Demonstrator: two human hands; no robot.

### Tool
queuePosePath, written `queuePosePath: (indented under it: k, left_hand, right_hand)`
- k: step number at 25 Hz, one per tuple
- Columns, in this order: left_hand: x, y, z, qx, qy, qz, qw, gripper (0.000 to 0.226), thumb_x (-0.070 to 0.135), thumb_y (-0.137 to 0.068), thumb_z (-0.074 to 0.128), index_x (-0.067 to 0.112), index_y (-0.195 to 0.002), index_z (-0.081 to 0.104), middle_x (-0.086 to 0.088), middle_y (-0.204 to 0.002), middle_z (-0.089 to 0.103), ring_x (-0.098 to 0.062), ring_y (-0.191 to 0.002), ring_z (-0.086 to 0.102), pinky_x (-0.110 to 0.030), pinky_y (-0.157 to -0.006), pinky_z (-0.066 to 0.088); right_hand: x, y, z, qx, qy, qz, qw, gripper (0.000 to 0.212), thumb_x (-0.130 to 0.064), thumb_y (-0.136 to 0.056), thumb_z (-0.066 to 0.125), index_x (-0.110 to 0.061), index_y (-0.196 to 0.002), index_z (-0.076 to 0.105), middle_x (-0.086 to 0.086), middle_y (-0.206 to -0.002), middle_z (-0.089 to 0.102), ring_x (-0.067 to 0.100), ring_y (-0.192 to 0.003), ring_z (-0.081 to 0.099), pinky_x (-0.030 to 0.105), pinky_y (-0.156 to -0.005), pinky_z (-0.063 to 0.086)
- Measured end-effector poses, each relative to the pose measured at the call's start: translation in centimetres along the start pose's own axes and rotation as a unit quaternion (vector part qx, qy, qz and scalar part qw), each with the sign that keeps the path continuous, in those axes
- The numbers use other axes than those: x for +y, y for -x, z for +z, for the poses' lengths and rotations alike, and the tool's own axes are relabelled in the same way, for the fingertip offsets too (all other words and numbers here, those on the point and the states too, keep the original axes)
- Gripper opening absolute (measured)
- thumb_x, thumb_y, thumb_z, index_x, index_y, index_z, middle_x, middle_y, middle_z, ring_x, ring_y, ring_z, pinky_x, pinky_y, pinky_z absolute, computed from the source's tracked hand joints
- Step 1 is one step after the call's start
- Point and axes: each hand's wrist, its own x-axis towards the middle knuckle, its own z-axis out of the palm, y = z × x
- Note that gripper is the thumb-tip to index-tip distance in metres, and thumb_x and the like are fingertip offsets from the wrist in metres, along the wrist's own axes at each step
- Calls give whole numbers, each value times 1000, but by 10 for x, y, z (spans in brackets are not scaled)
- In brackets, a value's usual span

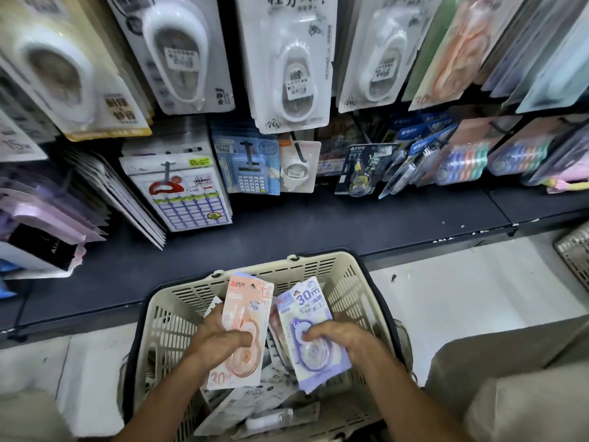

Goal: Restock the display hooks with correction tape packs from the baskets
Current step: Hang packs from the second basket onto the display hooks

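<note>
A cream plastic basket (347,282) stands on the floor below me, with several packs lying in its bottom. My left hand (220,338) grips a stack of orange correction tape packs (247,311) over the basket. Just to its right, my right hand (334,336) holds purple correction tape packs (306,309) marked 30m. Both stacks are held upright, side by side. Display hooks above carry white correction tape packs (291,68) and an orange pack (452,59) at the upper right.
A dark shelf ledge (318,224) runs between the basket and the hanging goods. The lower row holds label sheets (181,193), a calculator pack (248,167) and tape rolls (462,157). A second basket's corner (573,250) shows at the right edge.
</note>
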Motion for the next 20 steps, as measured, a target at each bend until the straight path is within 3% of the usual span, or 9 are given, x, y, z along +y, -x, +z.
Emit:
queuePosePath:
  k: [3,6,8,11,14,16,18,20]
  left_hand:
    - [51,20,-11,-3,2,74,997,51,5,-57,79,23,-103,66,1,-86,78,-18,-82,74,-35,-76,59]
    - [113,50,-30,3,74,158,985,50,12,-56,77,38,-98,70,8,-88,80,-10,-79,76,-28,-69,57]
    - [146,73,-37,-2,124,195,973,50,17,-52,77,45,-92,70,7,-89,80,-12,-80,77,-34,-74,58]
    - [189,99,-33,-7,198,241,950,44,19,-52,85,37,-90,73,3,-90,81,-17,-82,78,-40,-78,58]
    - [222,113,-23,-10,243,269,932,38,3,-68,86,21,-99,73,-1,-89,81,-19,-80,78,-35,-73,59]
    - [238,120,-20,-49,275,274,920,34,4,-69,83,16,-100,76,-6,-95,81,-25,-85,78,-35,-71,61]
    - [253,127,-21,-104,299,278,907,31,24,-69,84,24,-101,80,-9,-106,79,-31,-97,76,-47,-90,56]
    - [265,130,-24,-151,289,289,900,51,50,-63,84,27,-109,79,-8,-114,77,-30,-105,74,-50,-98,50]
  right_hand:
    - [-59,50,-25,29,94,-133,986,17,-1,-70,80,-11,-83,76,-1,-85,78,7,-69,71,18,-60,51]
    - [-127,128,-74,66,91,-281,953,20,0,-75,79,-9,-93,79,3,-91,80,14,-79,74,23,-67,57]
    - [-157,184,-99,48,53,-387,919,36,0,-74,82,-12,-107,74,5,-101,79,21,-90,76,27,-68,59]
    - [-180,241,-119,-23,-72,-498,864,49,-3,-65,81,-14,-112,72,12,-112,76,29,-95,75,33,-70,61]
    - [-188,255,-117,-31,-151,-522,839,49,-6,-66,76,-9,-114,71,15,-113,75,29,-91,76,35,-70,61]
    - [-189,250,-108,-39,-194,-518,832,50,-8,-67,75,-8,-116,69,15,-113,75,28,-88,76,34,-68,60]
    - [-193,244,-96,-52,-210,-506,835,52,-10,-67,78,-7,-118,69,15,-113,75,28,-90,76,34,-68,60]
    - [-200,242,-83,-69,-200,-495,843,51,-16,-69,82,-9,-119,71,14,-118,74,28,-96,75,33,-73,60]
